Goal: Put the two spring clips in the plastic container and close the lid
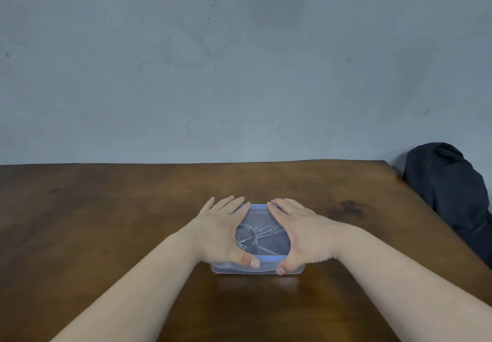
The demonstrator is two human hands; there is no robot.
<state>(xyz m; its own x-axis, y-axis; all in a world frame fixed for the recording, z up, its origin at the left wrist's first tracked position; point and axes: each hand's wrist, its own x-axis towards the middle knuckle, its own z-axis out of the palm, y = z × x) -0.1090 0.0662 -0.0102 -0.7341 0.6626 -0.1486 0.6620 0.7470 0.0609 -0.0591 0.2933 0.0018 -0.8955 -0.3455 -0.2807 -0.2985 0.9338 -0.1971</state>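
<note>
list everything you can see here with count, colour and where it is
plastic container: 1, clear, near middle of the table
lid: 1, clear with blue rim, on top of the container, under both hands
spring clips: silver metal wire, inside the container; count unclear through the lid
table: 1, dark brown wood, fills the lower half
wall: 1, grey, behind the table
dark bundle: 1, black, off the table's far right corner
left hand: 1, flat on the lid's left side
right hand: 1, flat on the lid's right side
</note>
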